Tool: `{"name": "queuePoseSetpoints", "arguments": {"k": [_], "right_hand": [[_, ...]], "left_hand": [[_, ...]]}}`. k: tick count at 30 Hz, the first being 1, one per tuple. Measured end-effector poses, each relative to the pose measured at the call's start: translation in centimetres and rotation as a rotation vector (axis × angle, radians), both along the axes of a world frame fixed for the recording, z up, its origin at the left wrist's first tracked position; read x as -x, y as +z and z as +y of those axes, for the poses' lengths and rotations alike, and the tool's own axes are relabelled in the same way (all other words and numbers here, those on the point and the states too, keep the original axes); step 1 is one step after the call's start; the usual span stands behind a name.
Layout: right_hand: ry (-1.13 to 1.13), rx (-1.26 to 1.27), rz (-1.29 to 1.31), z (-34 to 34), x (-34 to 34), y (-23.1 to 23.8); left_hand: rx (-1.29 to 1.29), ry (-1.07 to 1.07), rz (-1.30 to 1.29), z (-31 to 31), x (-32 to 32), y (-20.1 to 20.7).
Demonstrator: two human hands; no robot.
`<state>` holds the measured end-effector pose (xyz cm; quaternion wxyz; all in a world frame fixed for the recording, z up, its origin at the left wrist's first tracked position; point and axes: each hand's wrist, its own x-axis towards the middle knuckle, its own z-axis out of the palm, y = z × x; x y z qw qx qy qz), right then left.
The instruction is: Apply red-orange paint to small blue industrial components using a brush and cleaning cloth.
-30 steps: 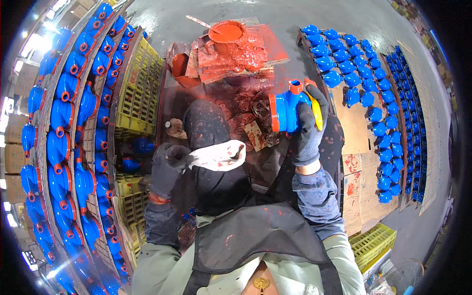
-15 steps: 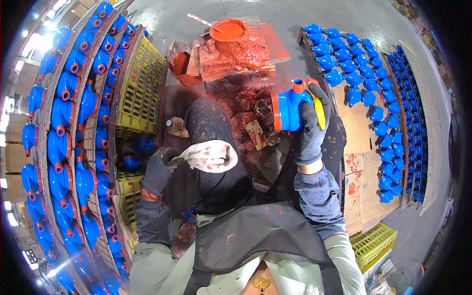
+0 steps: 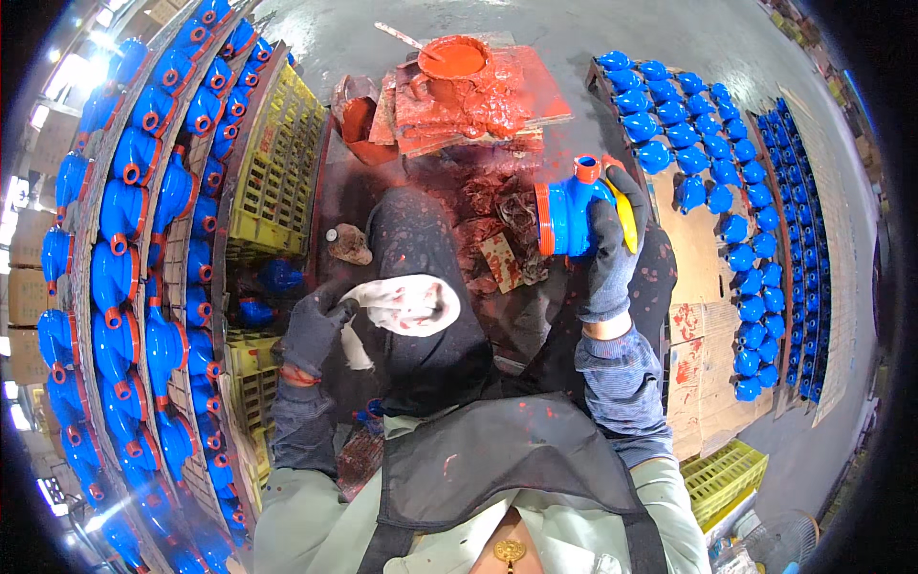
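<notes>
My left hand, in a dark glove, pinches the edge of a white rag with red stains. The rag lies over my left knee, and a loose end hangs below my fingers. My gloved right hand is wrapped round a blue pump-like housing above my right thigh. Its short upper neck and ribbed left end are orange-red. Held along with it is a yellow-handled tool with a red tip, perhaps a brush; its working end is partly hidden.
A pot of red paint with a stick stands ahead on paint-covered boards. Racks of blue housings rise at left beside yellow crates. More blue parts stand in rows on cardboard at right.
A loose end of the rag now hangs down below my left fingers. My right hand keeps the housing and the yellow-handled tool in nearly the same place; the view has shifted slightly.
</notes>
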<state>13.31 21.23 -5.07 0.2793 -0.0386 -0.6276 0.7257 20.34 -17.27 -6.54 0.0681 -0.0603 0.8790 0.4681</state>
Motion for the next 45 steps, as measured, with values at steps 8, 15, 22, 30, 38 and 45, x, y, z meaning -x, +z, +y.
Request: {"name": "queuePoseSetpoints", "arguments": {"k": [8,15,22,30,38,45], "right_hand": [[0.043,0.075,-0.013,0.0,-0.2,0.1],[0.032,0.037,0.004,-0.1,0.0,-0.1],[0.067,0.107,-0.047,-0.3,-0.3,0.1],[0.113,0.179,-0.077,-0.9,-0.2,0.5],[0.156,0.365,-0.187,-1.5,0.7,0.2],[0.069,0.259,-0.271,-2.1,1.0,0.4]], "left_hand": [[0.22,0.078,-0.007,-1.2,0.1,-2.1],[-0.169,-0.133,-0.002,-1.9,-0.6,0.3],[-1.043,0.025,-0.048,-1.7,-1.0,-0.8],[-0.918,0.333,-0.012,-5.5,1.8,-12.9],[-0.02,0.481,0.341,-12.0,12.4,-23.6],[0.132,0.533,0.162,-11.1,14.8,-27.5]]}}
